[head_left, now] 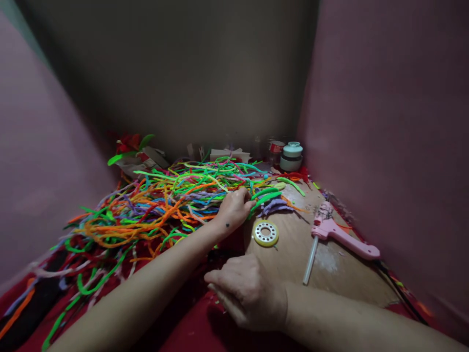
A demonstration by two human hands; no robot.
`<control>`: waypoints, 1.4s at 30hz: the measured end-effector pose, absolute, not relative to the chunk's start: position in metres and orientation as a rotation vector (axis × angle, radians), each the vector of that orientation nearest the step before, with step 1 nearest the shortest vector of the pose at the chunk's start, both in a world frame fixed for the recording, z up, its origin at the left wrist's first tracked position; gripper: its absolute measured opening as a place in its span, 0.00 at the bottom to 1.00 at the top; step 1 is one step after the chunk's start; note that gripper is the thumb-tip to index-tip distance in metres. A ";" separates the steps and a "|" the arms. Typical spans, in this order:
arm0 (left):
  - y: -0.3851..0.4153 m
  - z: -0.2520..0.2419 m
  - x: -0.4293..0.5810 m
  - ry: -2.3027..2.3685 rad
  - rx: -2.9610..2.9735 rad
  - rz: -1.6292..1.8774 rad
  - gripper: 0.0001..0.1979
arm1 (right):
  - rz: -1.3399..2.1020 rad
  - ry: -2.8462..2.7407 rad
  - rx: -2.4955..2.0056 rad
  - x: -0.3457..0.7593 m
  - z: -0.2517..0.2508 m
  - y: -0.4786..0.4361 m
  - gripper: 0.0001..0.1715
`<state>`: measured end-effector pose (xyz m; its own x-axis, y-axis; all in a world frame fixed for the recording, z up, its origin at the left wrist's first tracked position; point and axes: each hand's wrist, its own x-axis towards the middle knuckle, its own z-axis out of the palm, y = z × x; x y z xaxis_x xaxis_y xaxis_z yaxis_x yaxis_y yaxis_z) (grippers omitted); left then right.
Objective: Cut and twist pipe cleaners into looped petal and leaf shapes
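Observation:
My left hand [236, 208] reaches to the right edge of a large tangled pile of coloured pipe cleaners [176, 195]. Its fingers are curled closed beside bright green fuzzy leaf shapes [267, 198]; whether they grip one is hidden. Purple fuzzy pieces [276, 208] lie just right of these. Nearer to me, my right hand [249, 293] is closed over the red cloth [176, 318], thumb and fingers pressed together. What it may hold does not show. Between the hands and to the right lies a yellow-rimmed ring with a holed silver face [266, 232].
A pink hot glue gun [340, 234] with a clear glue stick [310, 259] lies on the wooden board [293, 274], its cord running to the lower right. Behind stand a pale green jar [292, 156] and a red-labelled can [276, 147]. Pink walls rise on both sides.

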<state>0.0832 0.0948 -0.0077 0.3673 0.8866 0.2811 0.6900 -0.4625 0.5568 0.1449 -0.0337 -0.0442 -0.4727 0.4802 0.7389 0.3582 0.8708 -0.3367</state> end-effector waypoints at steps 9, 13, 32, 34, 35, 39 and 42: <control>0.065 0.004 0.060 1.190 2.613 0.926 0.05 | 0.254 -2.105 -0.580 0.145 -0.043 -0.036 0.11; 0.036 -0.006 0.039 0.986 2.607 0.915 0.05 | 0.329 -2.057 -0.568 0.152 -0.025 -0.046 0.08; 0.053 0.026 -0.123 1.763 2.718 0.855 0.05 | -0.203 -2.252 -0.117 0.090 -0.037 -0.053 0.22; 0.059 0.022 -0.143 1.819 2.669 0.797 0.05 | -0.189 -2.260 -0.133 0.088 -0.041 -0.055 0.21; 0.061 0.019 -0.151 1.815 2.662 0.814 0.05 | -0.184 -2.266 -0.141 0.087 -0.044 -0.055 0.20; 0.057 0.003 -0.163 1.724 2.724 0.906 0.07 | -0.166 -2.284 -0.167 0.085 -0.059 -0.056 0.20; 0.045 0.005 -0.152 1.676 2.850 0.951 0.08 | -0.153 -2.299 -0.176 0.084 -0.066 -0.054 0.18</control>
